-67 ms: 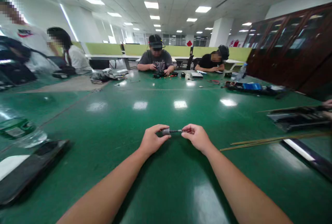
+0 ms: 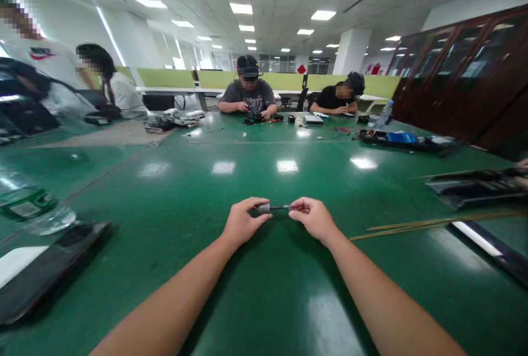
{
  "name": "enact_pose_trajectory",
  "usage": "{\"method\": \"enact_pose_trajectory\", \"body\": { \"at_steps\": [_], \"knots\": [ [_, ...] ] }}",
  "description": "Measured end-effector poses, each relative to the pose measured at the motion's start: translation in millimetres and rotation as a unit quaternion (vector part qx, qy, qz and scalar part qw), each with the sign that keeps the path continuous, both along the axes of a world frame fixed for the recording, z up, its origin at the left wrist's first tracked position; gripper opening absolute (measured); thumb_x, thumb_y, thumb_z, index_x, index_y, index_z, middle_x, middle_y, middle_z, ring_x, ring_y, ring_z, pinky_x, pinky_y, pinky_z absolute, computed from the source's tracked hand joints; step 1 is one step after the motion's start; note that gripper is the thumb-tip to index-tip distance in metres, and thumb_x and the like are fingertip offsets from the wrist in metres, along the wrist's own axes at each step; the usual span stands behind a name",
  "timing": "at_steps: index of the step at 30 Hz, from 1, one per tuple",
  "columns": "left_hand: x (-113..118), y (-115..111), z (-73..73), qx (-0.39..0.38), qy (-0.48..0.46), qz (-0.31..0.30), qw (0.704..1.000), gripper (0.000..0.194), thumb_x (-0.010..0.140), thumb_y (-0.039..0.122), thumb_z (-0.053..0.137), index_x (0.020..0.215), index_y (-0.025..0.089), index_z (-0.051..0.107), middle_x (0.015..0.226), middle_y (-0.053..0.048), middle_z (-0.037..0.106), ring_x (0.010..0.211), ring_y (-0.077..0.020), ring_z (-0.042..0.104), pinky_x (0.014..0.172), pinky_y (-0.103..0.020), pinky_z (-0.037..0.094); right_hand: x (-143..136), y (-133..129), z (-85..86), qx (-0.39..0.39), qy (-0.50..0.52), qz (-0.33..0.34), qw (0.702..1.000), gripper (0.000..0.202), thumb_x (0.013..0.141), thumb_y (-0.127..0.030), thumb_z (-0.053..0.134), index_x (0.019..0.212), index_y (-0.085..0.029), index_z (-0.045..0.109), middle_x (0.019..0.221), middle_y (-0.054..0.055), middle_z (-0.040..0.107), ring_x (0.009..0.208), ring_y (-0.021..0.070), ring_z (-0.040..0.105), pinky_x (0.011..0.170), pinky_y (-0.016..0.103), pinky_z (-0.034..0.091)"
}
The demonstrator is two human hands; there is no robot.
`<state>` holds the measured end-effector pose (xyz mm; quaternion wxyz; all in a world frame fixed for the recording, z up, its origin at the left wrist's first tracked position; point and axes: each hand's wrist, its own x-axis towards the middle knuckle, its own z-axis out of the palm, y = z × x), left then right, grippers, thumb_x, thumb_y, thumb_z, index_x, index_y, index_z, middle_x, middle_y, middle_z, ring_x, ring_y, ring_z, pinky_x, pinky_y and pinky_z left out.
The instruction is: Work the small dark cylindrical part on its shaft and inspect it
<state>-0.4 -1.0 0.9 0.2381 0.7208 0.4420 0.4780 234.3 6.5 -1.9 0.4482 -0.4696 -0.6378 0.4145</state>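
My left hand (image 2: pixel 243 225) pinches a small grey cylinder (image 2: pixel 264 209) between thumb and fingers. From its right end a thin dark shaft (image 2: pixel 279 208) runs level across to my right hand (image 2: pixel 311 217). My right fingers are closed on the far end of that shaft, where a small piece sits mostly hidden by the fingertips. The whole part resembles a small motor with a shaft, though its exact kind is too small to make out. Both hands are just above the green tabletop (image 2: pixel 264 290), in the middle of the view.
At left are a clear bottle (image 2: pixel 37 210) and a dark flat device (image 2: pixel 58 268). Thin brass-coloured rods (image 2: pixel 396 228), a black-and-white bar (image 2: pixel 482 243) and a black frame (image 2: pixel 470 188) lie at right, a person's hand by the frame. Two people work across the table among electronic parts.
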Motion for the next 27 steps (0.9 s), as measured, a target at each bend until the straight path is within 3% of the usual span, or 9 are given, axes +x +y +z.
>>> {"method": "enact_pose_trajectory", "body": {
  "at_steps": [3,8,12,16,20,23,27],
  "knots": [
    [-1,0,0.7,-0.008,-0.016,0.017,1.000,0.032,0.072,0.029,0.080,0.103,0.026,0.072,0.102,-0.003,0.071,0.091,-0.0221,0.062,0.086,-0.034,0.045,0,0,1.7,-0.027,0.064,-0.007,0.998,0.027,0.072,-0.035,0.076,0.088,-0.015,0.068,0.079,0.005,0.071,0.069,0.0168,0.063,0.066,0.028,0.047],
    [-3,8,-3.8,-0.047,-0.083,0.040,0.995,0.037,0.077,0.039,0.075,0.109,0.021,0.068,0.097,-0.006,0.070,0.084,-0.0205,0.063,0.081,-0.033,0.048,0,3,2.8,-0.086,0.192,-0.038,0.977,0.042,0.085,-0.056,0.058,0.081,-0.015,0.063,0.070,0.007,0.068,0.055,0.0150,0.059,0.054,0.026,0.045],
    [-5,16,-7.4,-0.089,-0.156,0.031,0.983,0.048,0.086,0.043,0.064,0.126,0.017,0.058,0.109,-0.010,0.069,0.089,-0.0194,0.067,0.083,-0.033,0.052,1,5,1.3,-0.115,0.271,-0.047,0.955,0.043,0.085,-0.058,0.056,0.070,-0.017,0.055,0.058,0.004,0.062,0.048,0.0147,0.055,0.049,0.026,0.043],
    [-15,7,4.7,-0.120,-0.183,0.034,0.975,0.049,0.081,0.046,0.069,0.117,0.014,0.062,0.111,-0.012,0.068,0.092,-0.0212,0.068,0.085,-0.035,0.053,0,4,1.1,-0.119,0.282,-0.036,0.951,0.047,0.089,-0.057,0.049,0.060,-0.020,0.045,0.050,0.001,0.054,0.044,0.0145,0.052,0.047,0.027,0.042],
    [-43,-28,34.2,-0.142,-0.151,0.040,0.977,0.047,0.073,0.042,0.079,0.110,0.018,0.065,0.104,-0.008,0.071,0.095,-0.0235,0.068,0.091,-0.037,0.050,1,2,2.5,-0.118,0.285,-0.023,0.951,0.049,0.089,-0.057,0.050,0.057,-0.021,0.042,0.047,-0.001,0.051,0.042,0.0143,0.051,0.046,0.027,0.041],
    [-81,-69,50.4,-0.153,-0.085,0.056,0.983,0.045,0.068,0.040,0.082,0.106,0.018,0.069,0.103,-0.008,0.072,0.096,-0.0271,0.067,0.097,-0.042,0.046,2,0,3.1,-0.116,0.281,-0.020,0.952,0.048,0.088,-0.058,0.052,0.059,-0.020,0.045,0.048,0.000,0.052,0.042,0.0141,0.051,0.046,0.027,0.042],
    [-153,-134,43.1,-0.125,0.125,0.199,0.964,0.047,0.075,0.047,0.075,0.117,0.028,0.066,0.109,-0.004,0.072,0.100,-0.0282,0.067,0.098,-0.044,0.046,1,-3,3.7,-0.117,0.275,-0.016,0.954,0.050,0.087,-0.060,0.052,0.059,-0.020,0.046,0.048,0.000,0.054,0.042,0.0137,0.051,0.047,0.027,0.043]
  ]
}}
